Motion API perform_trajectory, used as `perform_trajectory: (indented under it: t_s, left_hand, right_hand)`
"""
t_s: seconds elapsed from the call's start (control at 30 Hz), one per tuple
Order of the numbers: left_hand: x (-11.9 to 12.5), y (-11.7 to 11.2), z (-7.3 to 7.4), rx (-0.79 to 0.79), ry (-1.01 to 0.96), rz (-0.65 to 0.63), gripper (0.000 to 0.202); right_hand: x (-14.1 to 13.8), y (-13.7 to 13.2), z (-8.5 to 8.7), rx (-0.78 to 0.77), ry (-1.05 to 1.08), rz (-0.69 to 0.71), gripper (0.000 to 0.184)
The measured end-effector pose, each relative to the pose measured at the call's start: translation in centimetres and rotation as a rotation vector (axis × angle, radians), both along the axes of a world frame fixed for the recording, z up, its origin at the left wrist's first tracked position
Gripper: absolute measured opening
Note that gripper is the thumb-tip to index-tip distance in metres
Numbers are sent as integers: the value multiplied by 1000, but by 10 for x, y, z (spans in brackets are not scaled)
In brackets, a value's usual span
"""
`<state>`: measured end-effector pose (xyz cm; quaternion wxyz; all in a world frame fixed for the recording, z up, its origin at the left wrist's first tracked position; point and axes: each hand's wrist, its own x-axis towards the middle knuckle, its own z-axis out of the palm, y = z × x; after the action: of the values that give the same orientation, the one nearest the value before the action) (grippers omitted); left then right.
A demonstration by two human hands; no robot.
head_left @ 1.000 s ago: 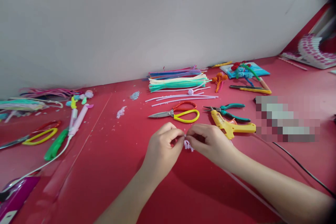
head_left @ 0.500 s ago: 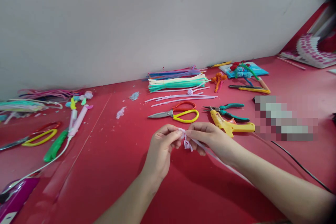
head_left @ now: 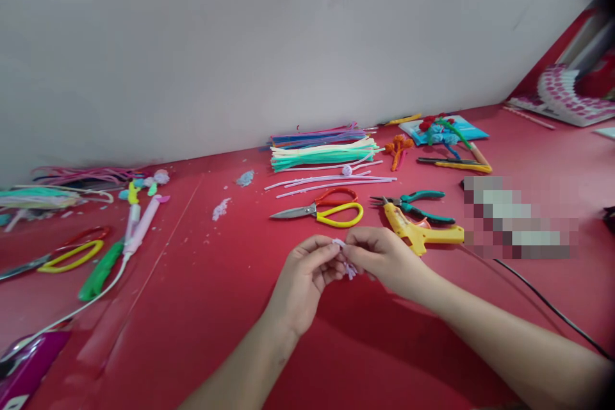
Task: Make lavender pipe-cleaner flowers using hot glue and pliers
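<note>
Between my two hands is a small piece of lilac pipe cleaner (head_left: 351,273), its curled end hanging below the fingers. My left hand (head_left: 307,269) pinches it from the left with thumb and forefinger. From the right, my right hand (head_left: 379,253) grips the same piece, its fingertips nearly touching the left ones. Fingers hide most of the piece. Just beyond the hands lie scissors (head_left: 314,210) with one red and one yellow handle. A yellow glue gun (head_left: 418,235) rests past my right hand, beside green-handled pliers (head_left: 418,204).
Loose lilac pipe cleaners (head_left: 336,184) and a green and cream bundle (head_left: 321,155) lie behind the scissors. Finished-looking pipe-cleaner flowers (head_left: 439,129) are at the back right. On the left are a second pair of scissors (head_left: 72,255) and a pink tool (head_left: 144,223) with a white cord.
My hands have drawn closer around the lilac piece. The long strand that trailed under my right forearm no longer shows. The view has shifted slightly.
</note>
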<state>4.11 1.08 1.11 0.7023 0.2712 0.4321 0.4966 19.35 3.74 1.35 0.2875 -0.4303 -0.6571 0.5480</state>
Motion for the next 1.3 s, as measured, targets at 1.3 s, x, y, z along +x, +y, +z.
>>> perform_trajectory:
  t_s: [1.3]
  left_hand:
    - [-20,9,15,46,249,-214,15]
  right_hand:
    - [15,0,6,652,-235,88,13]
